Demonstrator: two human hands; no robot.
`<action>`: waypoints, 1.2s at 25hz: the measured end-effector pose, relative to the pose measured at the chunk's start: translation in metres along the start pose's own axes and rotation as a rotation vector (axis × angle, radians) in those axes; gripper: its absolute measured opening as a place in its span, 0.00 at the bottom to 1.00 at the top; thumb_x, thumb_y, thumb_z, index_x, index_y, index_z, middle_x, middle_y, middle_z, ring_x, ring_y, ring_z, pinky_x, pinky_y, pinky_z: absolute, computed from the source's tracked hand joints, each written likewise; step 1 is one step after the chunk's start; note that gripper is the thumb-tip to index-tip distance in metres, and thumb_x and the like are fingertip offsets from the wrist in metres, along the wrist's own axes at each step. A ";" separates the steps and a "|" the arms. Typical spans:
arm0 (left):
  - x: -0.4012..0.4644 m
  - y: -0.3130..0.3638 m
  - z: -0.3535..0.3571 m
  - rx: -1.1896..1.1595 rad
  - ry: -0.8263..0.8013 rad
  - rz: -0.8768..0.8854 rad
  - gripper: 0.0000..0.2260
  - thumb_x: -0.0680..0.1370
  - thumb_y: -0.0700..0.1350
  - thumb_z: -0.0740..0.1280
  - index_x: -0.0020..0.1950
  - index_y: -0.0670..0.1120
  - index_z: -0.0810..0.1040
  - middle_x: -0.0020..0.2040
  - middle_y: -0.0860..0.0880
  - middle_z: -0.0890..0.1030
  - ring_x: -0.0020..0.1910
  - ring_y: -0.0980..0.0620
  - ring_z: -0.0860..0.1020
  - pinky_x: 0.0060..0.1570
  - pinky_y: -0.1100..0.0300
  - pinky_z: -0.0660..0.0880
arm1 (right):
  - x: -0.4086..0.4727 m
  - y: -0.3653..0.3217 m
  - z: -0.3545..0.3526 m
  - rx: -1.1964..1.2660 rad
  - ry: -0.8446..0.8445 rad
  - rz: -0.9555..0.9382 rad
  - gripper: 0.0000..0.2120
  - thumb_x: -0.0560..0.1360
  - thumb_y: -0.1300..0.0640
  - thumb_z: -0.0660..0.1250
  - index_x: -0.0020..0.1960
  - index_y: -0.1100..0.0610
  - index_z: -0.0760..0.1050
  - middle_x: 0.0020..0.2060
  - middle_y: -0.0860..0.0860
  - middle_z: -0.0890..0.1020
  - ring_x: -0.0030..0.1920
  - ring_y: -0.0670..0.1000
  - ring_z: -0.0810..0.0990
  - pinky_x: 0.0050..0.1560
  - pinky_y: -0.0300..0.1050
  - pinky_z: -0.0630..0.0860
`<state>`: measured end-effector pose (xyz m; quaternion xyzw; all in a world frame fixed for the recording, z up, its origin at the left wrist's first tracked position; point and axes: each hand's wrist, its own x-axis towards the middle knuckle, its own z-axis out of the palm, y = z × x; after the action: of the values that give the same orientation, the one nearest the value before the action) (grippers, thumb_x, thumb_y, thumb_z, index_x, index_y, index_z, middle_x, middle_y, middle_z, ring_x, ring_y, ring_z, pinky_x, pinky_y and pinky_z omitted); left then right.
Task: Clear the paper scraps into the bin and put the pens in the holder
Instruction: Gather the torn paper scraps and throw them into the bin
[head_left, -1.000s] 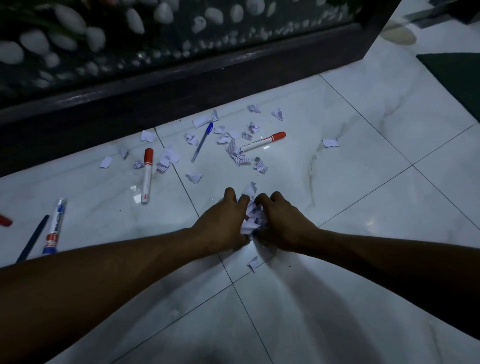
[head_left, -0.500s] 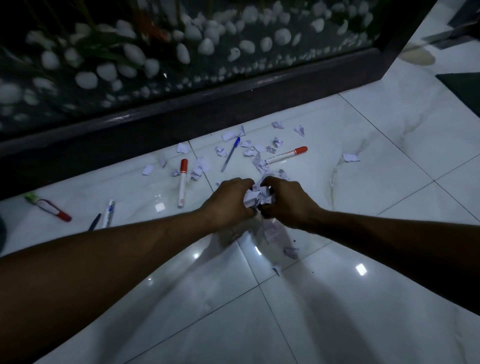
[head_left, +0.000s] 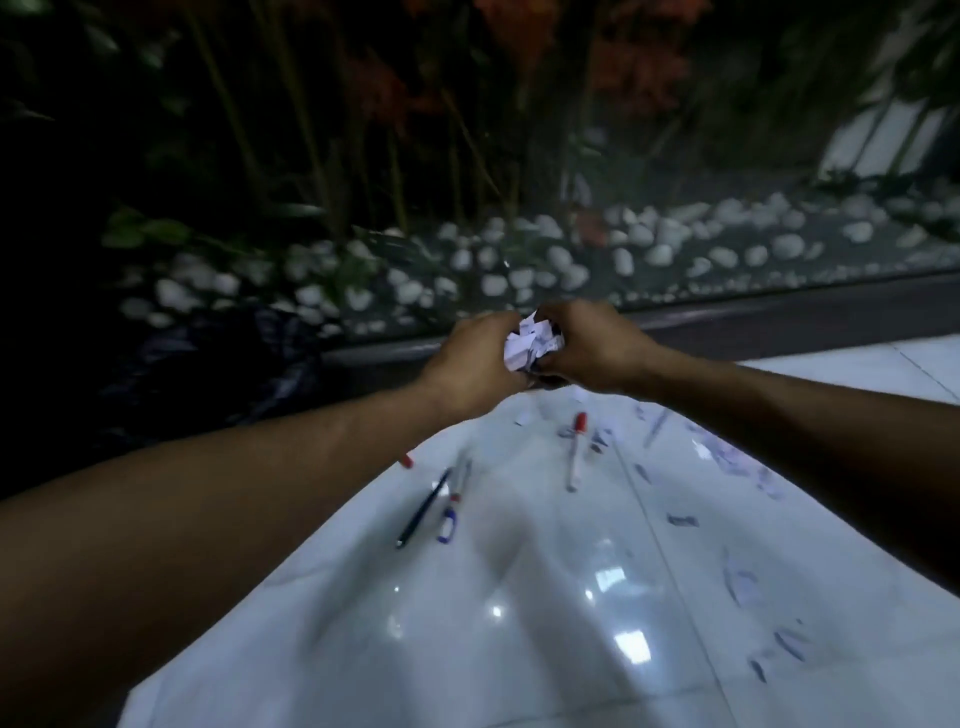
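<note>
Both hands' grip closes on one wad of paper scraps (head_left: 532, 345), the left hand (head_left: 475, 358) and right hand (head_left: 587, 348) cupped against each other with fingers curled around the crumpled white pieces, which poke out between them. The hands are raised off the floor (head_left: 519, 649), arms stretched forward, in front of a dark curb (head_left: 779, 317) that edges a bed of white pebbles (head_left: 561, 260) and dim plants (head_left: 363, 130).

Below the hands, pens lie scattered on the glossy white marble tiles. A red-capped white marker (head_left: 575, 451) lies nearly lengthwise, cap toward the curb. To its left, a dark slim pen (head_left: 423, 509) lies on a slant just beside a white marker with a blue label (head_left: 453, 501); whether the two touch cannot be told through the blur. A red tip of another marker (head_left: 407, 460) shows at the edge of the left forearm, the rest hidden behind it. A blue pen (head_left: 655, 427) appears as a faint streak near the right forearm.

Loose paper scraps (head_left: 727, 457) remain strewn over the tiles on the right side, several more of them trailing toward the lower right corner, all smeared by motion blur. A dark crinkled shape (head_left: 208, 374) sits at the left, beyond the left arm; what it is cannot be made out in the dim light. Bright spots of ceiling light reflect off the tiles.
</note>
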<state>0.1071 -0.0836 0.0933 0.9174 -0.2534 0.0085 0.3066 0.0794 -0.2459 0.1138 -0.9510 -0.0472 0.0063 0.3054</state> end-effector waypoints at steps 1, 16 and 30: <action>-0.002 -0.011 -0.022 0.021 0.052 -0.011 0.14 0.67 0.42 0.75 0.52 0.44 0.81 0.49 0.44 0.83 0.47 0.44 0.80 0.39 0.61 0.68 | 0.013 -0.025 0.001 -0.027 0.005 -0.036 0.03 0.68 0.58 0.70 0.38 0.58 0.78 0.30 0.50 0.82 0.30 0.44 0.80 0.31 0.42 0.75; -0.092 -0.184 -0.201 0.293 0.139 -0.344 0.19 0.71 0.49 0.73 0.58 0.42 0.77 0.57 0.42 0.78 0.58 0.41 0.76 0.54 0.52 0.75 | 0.119 -0.249 0.132 0.027 -0.220 -0.137 0.13 0.67 0.55 0.77 0.48 0.60 0.81 0.43 0.58 0.85 0.45 0.56 0.84 0.41 0.48 0.80; -0.081 -0.184 -0.198 0.277 -0.042 -0.403 0.30 0.73 0.48 0.74 0.73 0.48 0.68 0.67 0.44 0.71 0.63 0.43 0.74 0.58 0.53 0.75 | 0.097 -0.230 0.105 0.034 -0.251 -0.075 0.28 0.68 0.57 0.78 0.66 0.53 0.74 0.57 0.55 0.81 0.55 0.56 0.81 0.57 0.58 0.80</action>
<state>0.1507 0.1919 0.1374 0.9827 -0.0683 -0.0374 0.1681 0.1519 0.0105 0.1637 -0.9351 -0.1205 0.1143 0.3131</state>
